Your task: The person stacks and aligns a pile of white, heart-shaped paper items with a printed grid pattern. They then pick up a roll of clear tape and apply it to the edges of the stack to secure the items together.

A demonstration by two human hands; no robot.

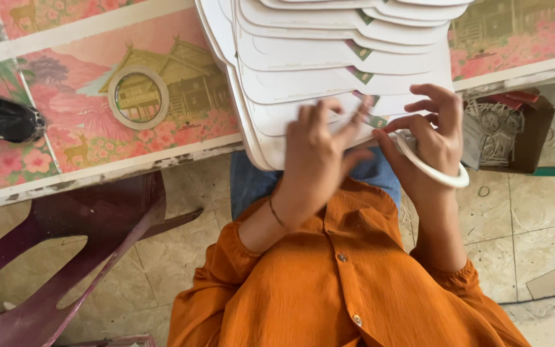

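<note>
My left hand [316, 144] presses flat, fingers spread, on the nearest sheet of the fanned stack of white die-cut cards [329, 58], which overhangs the table's near edge above my lap. My right hand [428, 138], a roll of white tape [433, 168] ringed on it, pinches that card's end. I judge I'm taping this card; next needs a steady pull. The cards' long axes run left to right, fanning toward the far edge. Farther left sits another tape roll [139, 97].

Stack of white fan-shaped cards [329, 58] overhangs the tabletop [65, 135] edge, fanned out. Left hand [316, 151] presses fingers on the lowest cards; right hand [428, 138], just beside it, pinches a card edge, a white ring [431, 170] around its wrist. Tape roll [139, 97] lies well left of the stack.
</note>
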